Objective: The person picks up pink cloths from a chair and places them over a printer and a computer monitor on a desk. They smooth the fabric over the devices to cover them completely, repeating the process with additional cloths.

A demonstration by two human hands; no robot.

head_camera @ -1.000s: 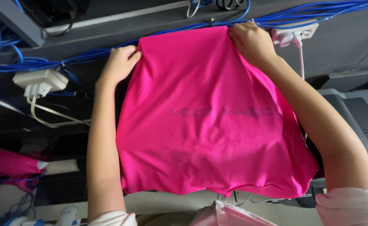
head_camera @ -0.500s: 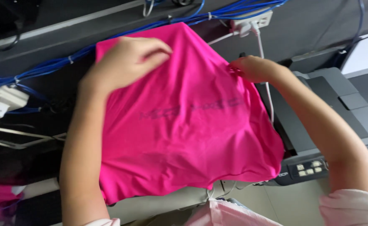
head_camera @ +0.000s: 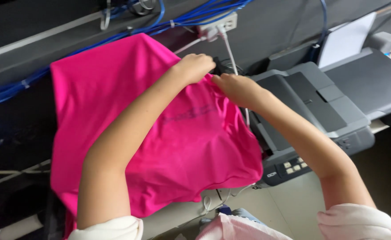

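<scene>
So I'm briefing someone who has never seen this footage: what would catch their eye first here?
The bright pink fabric garment spread across the middle dominates the view. Both hands meet at its right edge: the left hand and the right hand pinch the cloth there. To the right sits a grey plastic printer, and blue cables run along the dark surface above.

pink shirt (head_camera: 115, 111) | bright magenta, faint dark print mid-cloth | spread flat, lightly wrinkled | right edge pinched, lower edge overhanging
</scene>
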